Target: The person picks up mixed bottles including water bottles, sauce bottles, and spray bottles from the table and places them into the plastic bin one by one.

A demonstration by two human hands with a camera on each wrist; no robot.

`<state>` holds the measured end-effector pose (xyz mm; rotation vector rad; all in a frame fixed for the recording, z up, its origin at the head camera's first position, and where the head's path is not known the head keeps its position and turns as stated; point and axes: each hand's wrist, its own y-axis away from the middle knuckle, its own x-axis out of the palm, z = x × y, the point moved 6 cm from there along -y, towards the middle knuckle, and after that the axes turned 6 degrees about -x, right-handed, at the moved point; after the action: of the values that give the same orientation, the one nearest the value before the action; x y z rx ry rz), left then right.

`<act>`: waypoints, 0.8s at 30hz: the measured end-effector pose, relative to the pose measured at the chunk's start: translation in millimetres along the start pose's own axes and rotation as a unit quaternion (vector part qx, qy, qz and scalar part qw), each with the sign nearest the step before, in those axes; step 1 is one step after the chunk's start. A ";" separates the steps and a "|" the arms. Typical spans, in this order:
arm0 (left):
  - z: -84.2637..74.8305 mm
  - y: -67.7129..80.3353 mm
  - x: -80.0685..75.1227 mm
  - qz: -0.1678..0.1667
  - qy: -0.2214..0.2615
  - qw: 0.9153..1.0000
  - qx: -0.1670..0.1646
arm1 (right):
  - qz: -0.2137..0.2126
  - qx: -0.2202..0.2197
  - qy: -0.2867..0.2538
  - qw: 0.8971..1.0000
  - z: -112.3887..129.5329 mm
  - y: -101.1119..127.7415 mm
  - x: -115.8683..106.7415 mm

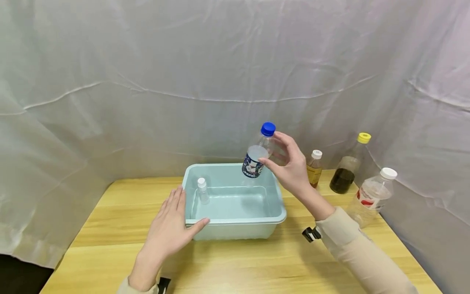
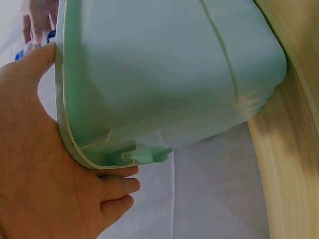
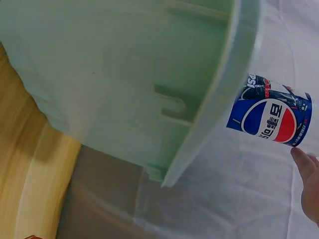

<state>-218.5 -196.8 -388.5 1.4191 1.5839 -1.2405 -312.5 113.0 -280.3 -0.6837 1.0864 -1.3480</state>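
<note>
the right hand [image 1: 290, 165] pinched a clear bottle with a blue cap [image 1: 258, 153] by its upper body, thumb and fingers curled round it, and held it tilted in the air above the back right part of the pale green tub [image 1: 282, 214]. the bottle looked empty, so it was probably light, thin-walled and easy to dent, with a smooth label that might slip; a hold just under the shoulder, as here, seemed safest. the left hand [image 1: 170, 228] lay flat with straight fingers against the tub's left wall, thumb along the front rim, gripping nothing. one small clear bottle [image 1: 202, 190] stood inside the tub. three more bottles waited on the wooden table [image 1: 257, 265] to the right: a small amber one [image 1: 314, 168], a dark one with a yellow cap [image 1: 349, 169] and a clear white-capped one [image 1: 371, 196]. that made five bottles, one tub.
</note>
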 end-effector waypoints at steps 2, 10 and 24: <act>-0.7 -1.3 0.9 0.000 -0.001 1.000 0.000 | 0.020 0.004 0.009 1.000 -2.9 -0.5 6.8; -2.1 -1.7 -1.1 -0.011 -0.003 1.000 0.005 | 0.088 0.004 0.011 0.996 -18.8 1.7 37.2; -3.1 -2.3 -2.4 -0.007 -0.005 1.000 0.001 | 0.180 0.065 -0.008 0.981 -36.0 12.0 76.7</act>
<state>-220.0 -194.6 -384.8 1.4039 1.5889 -1.2562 -348.6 47.4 -321.6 -0.3789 1.0415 -1.0857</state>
